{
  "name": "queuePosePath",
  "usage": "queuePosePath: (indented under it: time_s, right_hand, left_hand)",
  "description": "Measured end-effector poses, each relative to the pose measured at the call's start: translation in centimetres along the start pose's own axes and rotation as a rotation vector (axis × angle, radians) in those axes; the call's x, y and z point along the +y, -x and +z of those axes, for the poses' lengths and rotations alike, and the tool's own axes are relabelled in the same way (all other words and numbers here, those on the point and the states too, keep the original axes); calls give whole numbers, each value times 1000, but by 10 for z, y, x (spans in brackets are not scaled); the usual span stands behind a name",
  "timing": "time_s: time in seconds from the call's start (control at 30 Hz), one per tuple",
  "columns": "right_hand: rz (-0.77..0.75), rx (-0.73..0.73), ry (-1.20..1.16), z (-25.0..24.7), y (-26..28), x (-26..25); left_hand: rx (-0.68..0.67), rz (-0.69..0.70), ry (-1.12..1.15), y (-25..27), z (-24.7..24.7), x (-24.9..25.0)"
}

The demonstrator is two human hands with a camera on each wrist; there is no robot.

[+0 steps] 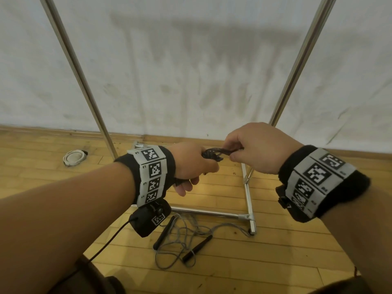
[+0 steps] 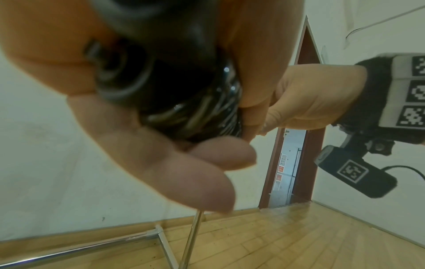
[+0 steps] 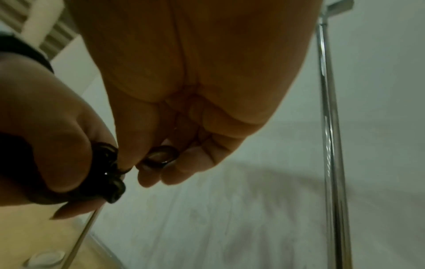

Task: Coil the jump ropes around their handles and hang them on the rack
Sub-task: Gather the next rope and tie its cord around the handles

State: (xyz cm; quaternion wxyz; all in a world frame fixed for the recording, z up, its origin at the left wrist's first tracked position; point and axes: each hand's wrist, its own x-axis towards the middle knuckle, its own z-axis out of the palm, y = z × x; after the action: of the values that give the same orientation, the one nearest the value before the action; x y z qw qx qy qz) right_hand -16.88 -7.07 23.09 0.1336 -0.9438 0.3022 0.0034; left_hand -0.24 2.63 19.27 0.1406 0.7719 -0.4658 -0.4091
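My left hand (image 1: 192,164) grips a black jump rope (image 1: 209,155) wound in tight coils round its handles; the coils (image 2: 195,109) fill the palm in the left wrist view. My right hand (image 1: 252,148) pinches a short black loop of the same rope (image 1: 224,150) just to the right of the bundle. In the right wrist view that loop (image 3: 161,156) sits between thumb and fingertips. A second jump rope (image 1: 182,238), grey cord with two black handles, lies loose and tangled on the wooden floor below my hands. The chrome rack's uprights (image 1: 84,85) rise to either side.
The rack's base bars (image 1: 248,198) lie on the floor beside the loose rope. A white coiled thing (image 1: 73,158) sits on the floor at the left, by the white wall. An open doorway (image 2: 292,163) shows to the right.
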Motion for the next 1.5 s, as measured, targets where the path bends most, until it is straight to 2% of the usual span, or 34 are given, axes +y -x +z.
queuePosePath:
  time_s: [0.13, 0.37, 0.47, 0.63, 0.77, 1.03, 1.33, 1.5]
  right_hand:
    - [-10, 10, 185, 2, -5, -6]
    - [-27, 100, 173, 10, -10, -12]
    - [-42, 68, 65, 12, -11, -14]
    - [0, 81, -317, 16, -9, -18]
    - [37, 61, -485, 19, -10, -21]
    - [48, 40, -539, 25, -11, -26]
    - [56, 56, -688, 24, -10, -30]
    - [60, 166, -746, 29, -5, -29]
  left_hand:
    - [3, -10, -28, 0, 0, -3]
    - [29, -23, -52, 1, -4, -9]
    - [35, -29, -67, 1, -5, -12]
    - [12, -42, -25, 1, -8, -11]
    - [-15, -48, -10, 2, -10, -10]
    - [-84, -77, -129, 6, -7, -16]
    - [-67, -41, -205, 6, -8, -14]
    - [-144, 74, -16, 9, -15, -19]
